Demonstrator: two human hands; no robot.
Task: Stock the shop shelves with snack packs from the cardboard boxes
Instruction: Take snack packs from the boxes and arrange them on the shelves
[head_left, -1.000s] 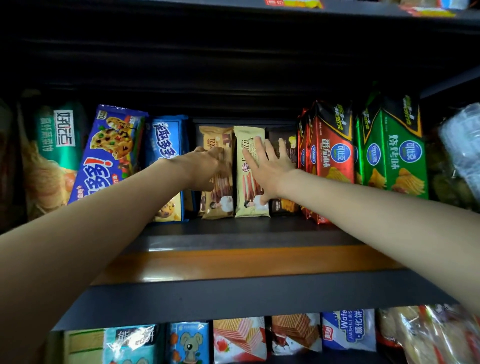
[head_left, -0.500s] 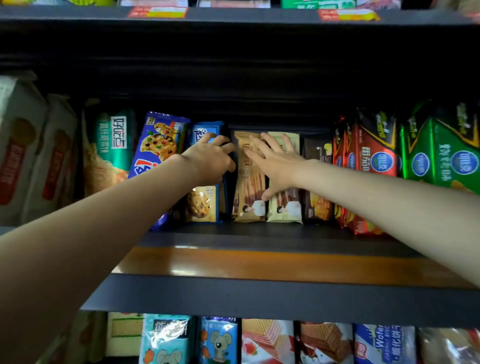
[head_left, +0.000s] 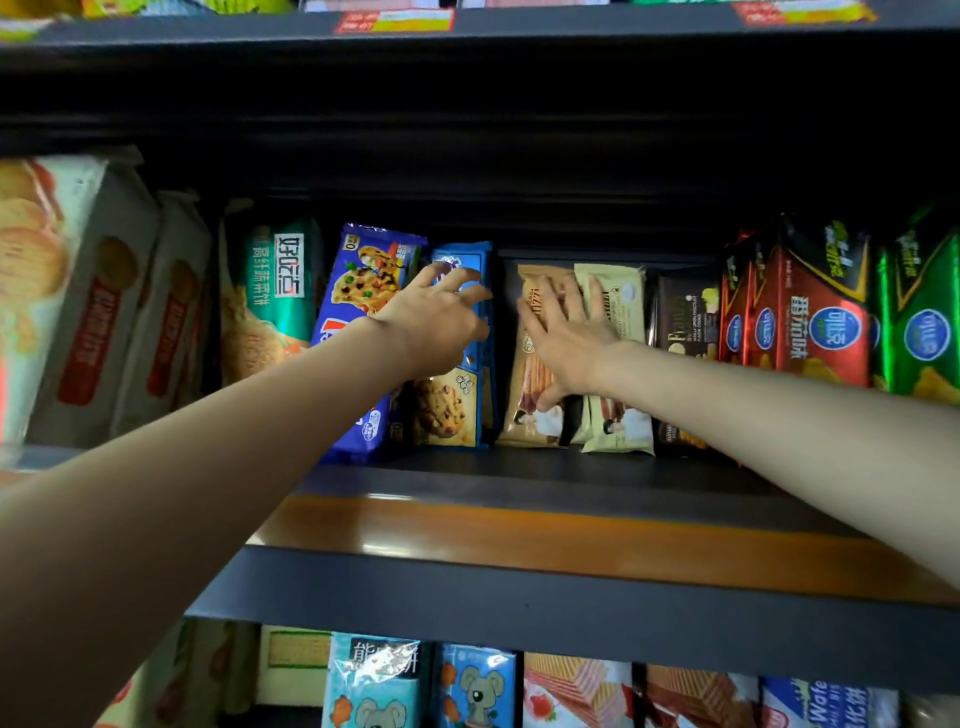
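On the dark middle shelf (head_left: 519, 530) a tan wafer-stick pack (head_left: 530, 415) and a cream wafer-stick pack (head_left: 621, 426) stand upright side by side. My right hand (head_left: 566, 338) lies flat against both, fingers straight, pressing their upper fronts. Left of them stands a blue chocolate-chip cookie pack (head_left: 452, 410). My left hand (head_left: 436, 322) hovers at its upper part with fingers spread and slightly bent, fingertips at the pack's top. It grips nothing. No cardboard box is in view.
A tilted blue cookie pack (head_left: 363, 275), a teal biscuit pack (head_left: 275, 291) and pale packs (head_left: 78, 312) fill the left. A dark pack (head_left: 680, 322), red chip boxes (head_left: 821, 322) and green ones (head_left: 924, 332) fill the right. Wafer packs (head_left: 576, 691) line the shelf below.
My left hand has left the tan pack, moved left in front of the blue cookie pack and spread its fingers. My right hand slid left across both wafer-stick packs.
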